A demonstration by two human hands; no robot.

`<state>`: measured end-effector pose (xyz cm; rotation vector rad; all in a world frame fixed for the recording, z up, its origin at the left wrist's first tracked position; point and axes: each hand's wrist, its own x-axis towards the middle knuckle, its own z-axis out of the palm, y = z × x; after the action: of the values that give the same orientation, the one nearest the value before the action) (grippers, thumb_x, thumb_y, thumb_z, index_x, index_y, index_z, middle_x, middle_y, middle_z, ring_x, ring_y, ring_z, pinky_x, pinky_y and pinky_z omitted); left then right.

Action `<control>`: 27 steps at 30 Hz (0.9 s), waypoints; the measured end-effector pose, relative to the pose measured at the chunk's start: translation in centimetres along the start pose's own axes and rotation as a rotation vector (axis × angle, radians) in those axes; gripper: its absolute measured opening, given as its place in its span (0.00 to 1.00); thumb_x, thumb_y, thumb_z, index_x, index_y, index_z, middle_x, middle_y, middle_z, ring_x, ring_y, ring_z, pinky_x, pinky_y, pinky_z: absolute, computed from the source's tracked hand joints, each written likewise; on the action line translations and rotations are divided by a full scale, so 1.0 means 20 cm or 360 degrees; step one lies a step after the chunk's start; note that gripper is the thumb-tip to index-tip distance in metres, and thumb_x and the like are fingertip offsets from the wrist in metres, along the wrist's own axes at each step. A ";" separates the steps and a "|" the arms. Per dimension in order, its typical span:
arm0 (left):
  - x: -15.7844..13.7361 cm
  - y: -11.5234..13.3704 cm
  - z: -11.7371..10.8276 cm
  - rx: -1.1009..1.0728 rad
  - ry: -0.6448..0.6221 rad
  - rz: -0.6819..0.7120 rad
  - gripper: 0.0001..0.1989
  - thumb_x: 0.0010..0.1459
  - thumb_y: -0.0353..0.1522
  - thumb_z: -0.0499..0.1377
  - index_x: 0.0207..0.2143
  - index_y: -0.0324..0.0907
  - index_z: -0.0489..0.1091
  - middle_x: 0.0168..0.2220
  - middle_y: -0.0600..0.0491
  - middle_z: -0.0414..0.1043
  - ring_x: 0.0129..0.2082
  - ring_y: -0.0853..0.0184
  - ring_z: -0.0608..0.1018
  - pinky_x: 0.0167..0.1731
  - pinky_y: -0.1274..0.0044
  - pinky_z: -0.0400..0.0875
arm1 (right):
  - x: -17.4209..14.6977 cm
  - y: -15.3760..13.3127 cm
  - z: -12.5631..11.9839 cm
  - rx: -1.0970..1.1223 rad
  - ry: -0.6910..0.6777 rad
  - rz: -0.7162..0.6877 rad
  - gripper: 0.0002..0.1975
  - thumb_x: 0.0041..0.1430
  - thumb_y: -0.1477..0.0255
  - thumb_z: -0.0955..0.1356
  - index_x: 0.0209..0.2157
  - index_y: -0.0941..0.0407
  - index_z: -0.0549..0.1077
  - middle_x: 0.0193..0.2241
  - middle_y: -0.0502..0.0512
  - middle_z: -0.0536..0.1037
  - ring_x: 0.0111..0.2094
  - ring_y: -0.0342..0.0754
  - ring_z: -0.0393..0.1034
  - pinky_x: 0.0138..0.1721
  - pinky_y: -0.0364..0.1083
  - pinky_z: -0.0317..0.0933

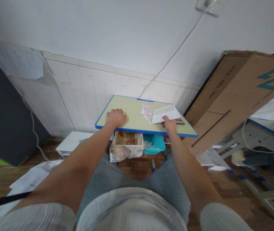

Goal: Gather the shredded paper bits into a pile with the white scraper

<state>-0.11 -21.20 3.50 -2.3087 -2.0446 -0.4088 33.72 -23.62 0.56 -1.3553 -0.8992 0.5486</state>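
Note:
My right hand grips the near edge of a white card, thumb on top. A row of narrow slots runs along the card's far side, and the card is tilted over the desk. My left hand lies palm down on the left part of the pale yellow, blue-edged desk, with nothing seen in it. Between the hands is a loose heap of small white and pinkish paper pieces. Partly covered by the card and right hand, a spiral-bound notebook sits at the desk's right side.
Under the desk are a fabric-lined basket and a turquoise bin with whitish bits inside. A tall cardboard box stands close on the right. White panelling lies behind the desk, with a cable running down it.

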 end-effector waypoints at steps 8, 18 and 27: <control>0.00 0.00 0.00 -0.0008 -0.0003 -0.0006 0.31 0.80 0.42 0.50 0.73 0.37 0.77 0.77 0.33 0.74 0.77 0.41 0.73 0.72 0.51 0.70 | -0.02 -0.01 0.00 0.0038 -0.0083 -0.0001 0.05 0.54 0.74 0.75 0.30 0.51 0.77 0.15 0.49 0.75 0.16 0.49 0.64 0.16 0.44 0.60; 0.00 0.00 0.00 -0.0010 0.0011 -0.0001 0.31 0.79 0.42 0.50 0.72 0.36 0.77 0.77 0.33 0.75 0.77 0.40 0.74 0.73 0.50 0.70 | -0.04 -0.03 -0.01 0.0071 -0.0123 0.0006 0.07 0.48 0.73 0.73 0.31 0.51 0.75 0.16 0.46 0.74 0.15 0.46 0.63 0.13 0.42 0.55; -0.01 0.00 0.00 -0.0017 0.0016 0.0004 0.31 0.79 0.43 0.50 0.72 0.37 0.77 0.77 0.32 0.75 0.77 0.41 0.73 0.72 0.51 0.70 | -0.05 -0.05 -0.03 0.0088 -0.0153 0.0026 0.11 0.42 0.72 0.73 0.33 0.52 0.75 0.19 0.45 0.76 0.15 0.44 0.61 0.13 0.42 0.54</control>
<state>-0.18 -21.29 3.42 -2.3101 -2.0400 -0.4308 33.48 -24.95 1.22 -1.2958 -0.9448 0.6513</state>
